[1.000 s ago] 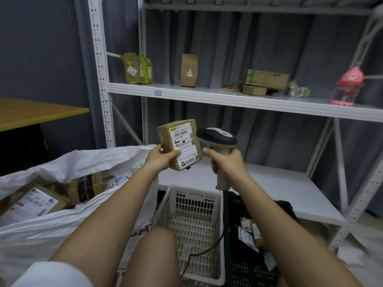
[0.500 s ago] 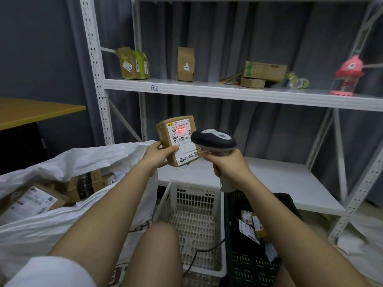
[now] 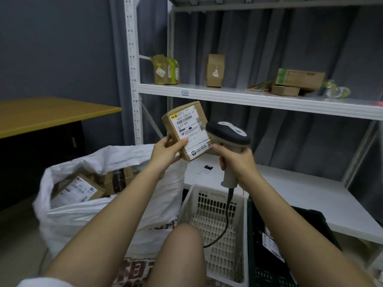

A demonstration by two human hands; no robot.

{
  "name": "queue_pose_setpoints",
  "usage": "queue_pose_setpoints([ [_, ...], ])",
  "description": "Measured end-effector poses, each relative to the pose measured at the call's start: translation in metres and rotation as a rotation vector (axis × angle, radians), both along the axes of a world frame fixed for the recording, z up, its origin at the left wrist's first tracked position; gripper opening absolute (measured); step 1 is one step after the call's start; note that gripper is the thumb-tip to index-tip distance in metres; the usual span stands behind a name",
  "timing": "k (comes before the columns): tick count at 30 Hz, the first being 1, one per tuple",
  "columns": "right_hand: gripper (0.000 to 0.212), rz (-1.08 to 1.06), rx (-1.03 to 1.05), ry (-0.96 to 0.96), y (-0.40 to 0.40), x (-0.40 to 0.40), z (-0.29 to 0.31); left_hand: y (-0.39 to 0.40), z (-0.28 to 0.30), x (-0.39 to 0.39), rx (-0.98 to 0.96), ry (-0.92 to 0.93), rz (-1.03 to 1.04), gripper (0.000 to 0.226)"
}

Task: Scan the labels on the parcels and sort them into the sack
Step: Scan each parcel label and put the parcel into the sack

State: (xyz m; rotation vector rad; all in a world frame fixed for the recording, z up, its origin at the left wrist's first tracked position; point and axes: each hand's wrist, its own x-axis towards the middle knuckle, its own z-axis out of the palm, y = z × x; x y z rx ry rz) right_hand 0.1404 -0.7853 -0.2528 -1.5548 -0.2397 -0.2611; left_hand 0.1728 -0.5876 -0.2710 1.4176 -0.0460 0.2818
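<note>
A white metal shelving rack [image 3: 259,99] filled the frame, with cardboard boxes [image 3: 298,78] on the board above the parcel. A white sack [image 3: 99,208] gaped below and left of the parcel, with labelled parcels in the sack [image 3: 79,190] showing through its mouth. A wooden table [image 3: 51,114] stood left of the parcel, past the rack's post. Directly below the parcel sat a white slotted basket [image 3: 213,222], with a dark crate [image 3: 290,255] touching its far side. The parcel [image 3: 187,129], a brown box tilted with its white label facing the camera, was held in the air in front of the rack, above the sack's rim. The left hand [image 3: 165,152] gripped its lower corner, thumb pressed on the label and fingers curled behind. The right hand [image 3: 236,160], just right of the parcel, was wrapped round the grip of a corded scanner [image 3: 228,137], whose dark head nearly touched the label's edge.
</note>
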Motion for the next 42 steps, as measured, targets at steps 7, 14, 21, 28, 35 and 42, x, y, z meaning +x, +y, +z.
queue_pose_setpoints([
  [7,0.016,0.100,-0.015,0.112,0.082,0.024,0.005,0.111,0.013,-0.032,0.221,-0.026,0.357,0.045],
  [14,0.016,0.147,-0.057,0.155,0.140,0.043,-0.011,0.192,-0.014,-0.048,0.886,0.260,0.576,0.075],
  [21,0.016,0.126,-0.073,0.164,0.159,0.059,-0.021,0.188,-0.024,-0.034,1.517,0.306,0.336,0.085],
  [28,0.018,0.104,-0.109,0.175,0.155,0.067,-0.026,0.174,-0.030,-0.015,1.645,0.373,0.282,0.074],
  [35,0.019,0.099,-0.109,0.208,0.143,0.068,-0.031,0.175,-0.053,-0.014,1.497,0.416,0.338,0.056],
  [42,0.018,0.084,-0.094,0.225,0.138,0.071,-0.036,0.184,-0.056,-0.015,1.659,0.307,0.377,0.041],
])
